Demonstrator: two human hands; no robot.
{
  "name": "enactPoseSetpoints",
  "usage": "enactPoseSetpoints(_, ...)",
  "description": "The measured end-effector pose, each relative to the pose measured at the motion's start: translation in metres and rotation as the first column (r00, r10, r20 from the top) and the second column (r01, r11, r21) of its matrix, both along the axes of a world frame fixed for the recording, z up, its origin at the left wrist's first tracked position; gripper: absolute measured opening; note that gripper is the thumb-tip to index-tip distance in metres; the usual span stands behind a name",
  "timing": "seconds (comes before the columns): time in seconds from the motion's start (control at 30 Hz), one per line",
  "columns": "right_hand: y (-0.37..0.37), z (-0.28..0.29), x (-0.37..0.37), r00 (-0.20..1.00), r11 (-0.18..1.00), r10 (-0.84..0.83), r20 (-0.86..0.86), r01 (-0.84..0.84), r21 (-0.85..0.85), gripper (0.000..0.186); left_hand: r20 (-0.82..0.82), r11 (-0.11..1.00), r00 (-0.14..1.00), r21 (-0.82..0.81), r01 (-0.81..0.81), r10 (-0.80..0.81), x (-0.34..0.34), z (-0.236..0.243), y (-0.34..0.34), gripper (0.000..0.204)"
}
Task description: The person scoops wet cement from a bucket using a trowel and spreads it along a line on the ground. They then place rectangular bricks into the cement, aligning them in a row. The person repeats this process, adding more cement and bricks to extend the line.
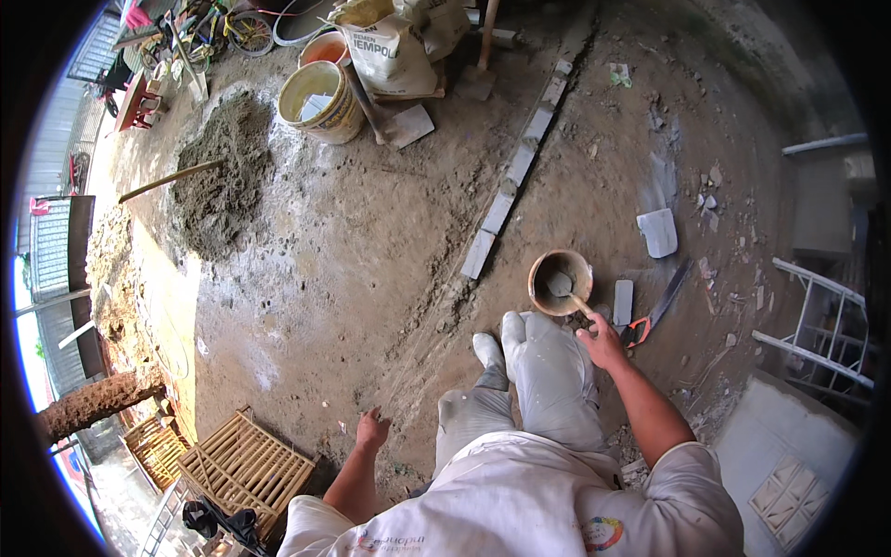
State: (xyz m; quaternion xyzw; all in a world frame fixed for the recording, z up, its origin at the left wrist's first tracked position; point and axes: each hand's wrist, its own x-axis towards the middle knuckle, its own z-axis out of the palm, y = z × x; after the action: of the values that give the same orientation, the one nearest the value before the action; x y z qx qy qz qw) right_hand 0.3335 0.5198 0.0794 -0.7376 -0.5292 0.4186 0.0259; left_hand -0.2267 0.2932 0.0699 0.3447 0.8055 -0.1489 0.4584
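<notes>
Ground (371, 232): bare brown earth, crossed by a line of pale blocks (521, 165)
Right grip (603, 343): clenched around the handle of a trowel (560, 284)
Trowel: blade inside the round bowl (579, 269), handle slanting out over the near rim
Left grip (373, 430): released, fingers loose; whether it touches the ground, cannot tell
Beside the bowl: one narrow pale block (623, 303), then a saw (668, 295) with an orange handle
Far left: grey heap (223, 200) near a cream bucket (336, 123)
</notes>
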Motion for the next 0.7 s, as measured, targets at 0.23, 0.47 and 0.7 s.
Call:
enactPoseSetpoints(0.23,0.015,0.012,0.006,0.991,0.99,-0.131,-0.016,0.131,-0.05,0.059,0.218,0.982,0.962,0.132,0.138,-0.165,0.04,0.008,0.139,0.063)
enactPoseSetpoints(0.47,0.041,-0.013,0.023,0.947,0.952,-0.304,0.101,0.305,-0.003,0.057,0.173,0.986,0.979,0.147,0.083,-0.108,0.0,0.007,0.263,0.065)
enactPoseSetpoints(0.7,0.083,0.001,-0.016,0.882,0.895,-0.438,0.171,0.447,-0.013,0.052,0.155,0.944,0.938,0.167,0.284,-0.31,-0.061,-0.006,0.356,0.057)
